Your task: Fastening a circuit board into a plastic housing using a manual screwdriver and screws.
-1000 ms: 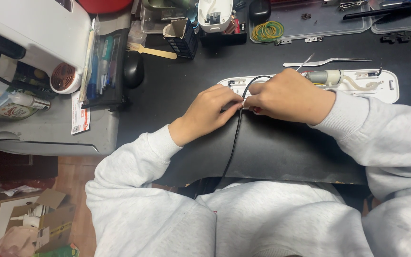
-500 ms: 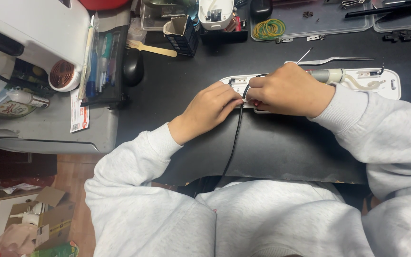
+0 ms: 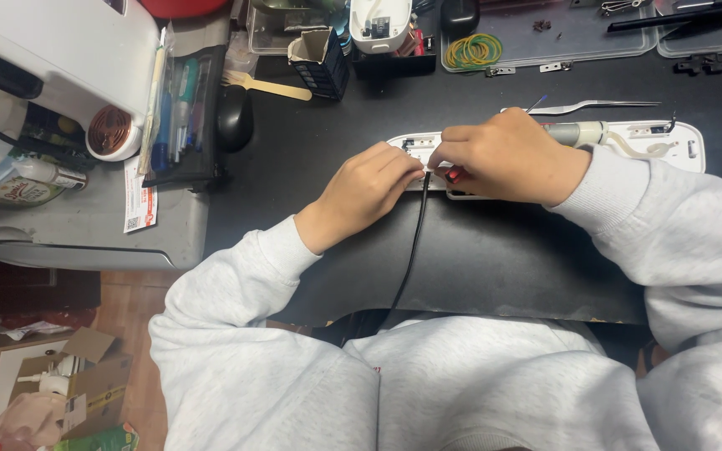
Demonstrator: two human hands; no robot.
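A long white power strip casing [image 3: 658, 142] lies open on the black mat [image 3: 478, 259]. A black cable [image 3: 411, 250] runs from its left end down toward my lap. My left hand [image 3: 365, 192] pinches the cable where it meets the casing. My right hand [image 3: 507, 154] rests over the left part of the casing, fingers closed on small parts at the cable's end; a bit of red shows under it. Both hands touch at the fingertips. What lies under them is hidden.
Metal tweezers [image 3: 595, 106] lie just behind the casing. A black mouse [image 3: 234, 117], a wooden fork [image 3: 267, 85], a pen tray [image 3: 177, 117] and a small box [image 3: 319, 58] stand at the back left. Rubber bands [image 3: 472, 50] sit in a clear tray.
The loop of cable that stood above the casing has been pulled flat. Both hands have closed in at the cable's entry point.
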